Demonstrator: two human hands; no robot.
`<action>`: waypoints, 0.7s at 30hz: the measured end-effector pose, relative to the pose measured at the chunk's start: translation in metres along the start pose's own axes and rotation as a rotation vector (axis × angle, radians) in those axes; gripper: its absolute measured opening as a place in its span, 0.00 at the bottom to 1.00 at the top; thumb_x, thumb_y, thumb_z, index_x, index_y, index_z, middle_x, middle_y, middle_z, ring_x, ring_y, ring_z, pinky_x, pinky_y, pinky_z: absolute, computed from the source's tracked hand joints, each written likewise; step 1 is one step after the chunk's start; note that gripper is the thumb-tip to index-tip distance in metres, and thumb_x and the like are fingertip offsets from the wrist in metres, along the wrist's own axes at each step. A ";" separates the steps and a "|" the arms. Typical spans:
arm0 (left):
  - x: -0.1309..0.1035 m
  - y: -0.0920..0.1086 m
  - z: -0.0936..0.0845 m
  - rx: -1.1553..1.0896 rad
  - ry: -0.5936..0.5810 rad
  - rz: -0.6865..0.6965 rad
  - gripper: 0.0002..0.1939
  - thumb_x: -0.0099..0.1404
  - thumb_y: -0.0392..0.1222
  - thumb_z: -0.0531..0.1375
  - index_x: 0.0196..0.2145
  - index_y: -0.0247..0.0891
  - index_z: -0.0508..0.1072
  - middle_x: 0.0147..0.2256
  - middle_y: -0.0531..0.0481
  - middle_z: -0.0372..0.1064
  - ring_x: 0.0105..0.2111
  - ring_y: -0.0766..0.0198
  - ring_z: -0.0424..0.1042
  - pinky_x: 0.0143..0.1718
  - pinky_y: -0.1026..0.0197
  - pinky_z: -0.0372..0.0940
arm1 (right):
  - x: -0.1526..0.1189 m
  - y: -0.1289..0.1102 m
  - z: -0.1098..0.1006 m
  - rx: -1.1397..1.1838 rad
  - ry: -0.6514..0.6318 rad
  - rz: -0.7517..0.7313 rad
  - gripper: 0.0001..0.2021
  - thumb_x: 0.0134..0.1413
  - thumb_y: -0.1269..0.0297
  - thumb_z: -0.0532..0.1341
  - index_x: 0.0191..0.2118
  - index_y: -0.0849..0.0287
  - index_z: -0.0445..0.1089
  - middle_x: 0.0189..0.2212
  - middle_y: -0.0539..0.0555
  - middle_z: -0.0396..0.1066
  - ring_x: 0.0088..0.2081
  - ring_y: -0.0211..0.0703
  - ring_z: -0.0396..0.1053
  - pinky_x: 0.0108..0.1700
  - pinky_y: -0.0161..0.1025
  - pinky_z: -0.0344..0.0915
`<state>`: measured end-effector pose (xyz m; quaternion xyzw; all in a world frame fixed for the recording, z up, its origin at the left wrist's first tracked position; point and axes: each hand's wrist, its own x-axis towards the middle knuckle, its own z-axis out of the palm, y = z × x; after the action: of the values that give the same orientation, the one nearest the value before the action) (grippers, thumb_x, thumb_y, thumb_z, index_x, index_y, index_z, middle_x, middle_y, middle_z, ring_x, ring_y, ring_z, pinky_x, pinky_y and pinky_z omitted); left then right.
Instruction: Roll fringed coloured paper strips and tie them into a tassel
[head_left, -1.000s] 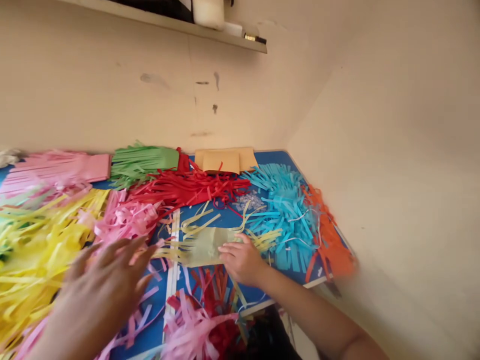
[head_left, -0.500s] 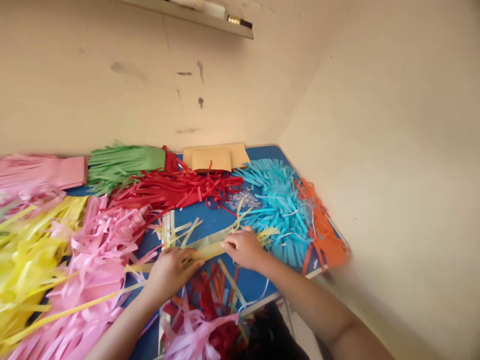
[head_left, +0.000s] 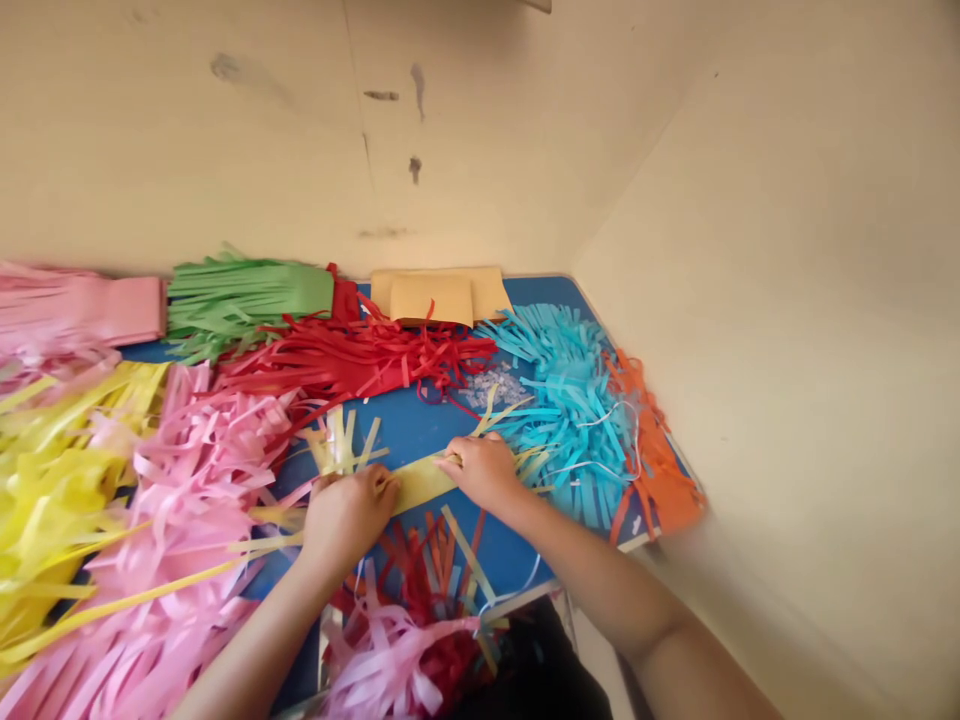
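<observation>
A pale yellow fringed paper (head_left: 421,484) is stretched between my hands over the blue table. My left hand (head_left: 349,510) is closed on its left side, and my right hand (head_left: 481,468) pinches its right side. Cut strips of the paper stick out beyond both hands. Just below lies a bunch of mixed fringe strips, with red fringe (head_left: 420,560) and light pink fringe (head_left: 386,655) tied on a white string (head_left: 517,595). To the right of my right hand spreads turquoise fringed paper (head_left: 566,400).
Red fringe (head_left: 352,355), green fringe (head_left: 251,295) and folded tan paper (head_left: 433,298) lie along the wall. Pink fringe (head_left: 180,510) and yellow fringe (head_left: 52,490) cover the left side. Orange fringe (head_left: 660,450) hangs at the right edge of the blue table (head_left: 420,432). Small paper bits (head_left: 495,385) sit in a heap.
Both hands have tightened on the pale yellow paper, and its middle band now lies flatter and tauter between them. The view has tilted down slightly.
</observation>
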<state>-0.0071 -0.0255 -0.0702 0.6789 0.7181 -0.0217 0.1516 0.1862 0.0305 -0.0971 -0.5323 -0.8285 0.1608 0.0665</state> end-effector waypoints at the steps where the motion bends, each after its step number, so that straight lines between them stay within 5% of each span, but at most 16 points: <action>1: 0.000 0.000 0.000 0.005 0.002 0.002 0.19 0.68 0.47 0.48 0.35 0.38 0.77 0.31 0.42 0.79 0.34 0.53 0.78 0.41 0.55 0.62 | 0.001 0.000 0.000 -0.004 -0.001 -0.001 0.14 0.63 0.51 0.61 0.32 0.55 0.73 0.33 0.49 0.78 0.36 0.41 0.74 0.41 0.39 0.54; 10: 0.001 -0.003 0.006 0.015 0.053 0.025 0.16 0.67 0.46 0.50 0.34 0.39 0.76 0.28 0.44 0.78 0.30 0.55 0.76 0.39 0.55 0.63 | 0.004 0.001 0.003 -0.036 0.003 0.017 0.15 0.63 0.49 0.61 0.32 0.54 0.73 0.31 0.48 0.78 0.34 0.40 0.73 0.40 0.39 0.54; 12: -0.001 -0.004 0.008 0.016 0.108 0.046 0.14 0.67 0.45 0.52 0.40 0.38 0.75 0.34 0.42 0.78 0.36 0.52 0.76 0.44 0.51 0.62 | 0.006 0.002 -0.005 -0.056 0.005 0.030 0.14 0.62 0.51 0.62 0.32 0.54 0.73 0.30 0.50 0.77 0.34 0.42 0.72 0.42 0.40 0.54; 15: -0.003 -0.004 0.007 0.057 0.230 0.266 0.12 0.67 0.38 0.53 0.45 0.40 0.74 0.46 0.40 0.74 0.47 0.48 0.71 0.50 0.45 0.58 | 0.005 0.001 -0.023 -0.117 0.138 0.086 0.07 0.62 0.60 0.62 0.40 0.57 0.73 0.37 0.57 0.76 0.40 0.49 0.70 0.47 0.46 0.52; 18: -0.004 -0.003 0.003 0.088 0.230 0.529 0.10 0.65 0.33 0.54 0.34 0.42 0.75 0.38 0.45 0.74 0.42 0.52 0.70 0.49 0.48 0.59 | -0.007 -0.008 -0.031 -0.104 0.242 -0.125 0.09 0.61 0.70 0.58 0.47 0.58 0.70 0.45 0.60 0.73 0.46 0.50 0.68 0.50 0.48 0.51; 21: -0.010 0.000 -0.001 0.087 0.205 0.607 0.09 0.63 0.32 0.55 0.31 0.40 0.74 0.31 0.46 0.72 0.38 0.54 0.70 0.52 0.46 0.58 | -0.020 -0.014 -0.024 -0.045 0.040 -0.450 0.11 0.54 0.72 0.59 0.44 0.59 0.69 0.42 0.57 0.73 0.45 0.48 0.67 0.50 0.46 0.54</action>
<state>-0.0069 -0.0354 -0.0671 0.8666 0.4928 0.0622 0.0487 0.1895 0.0120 -0.0692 -0.3385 -0.9282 0.1127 0.1051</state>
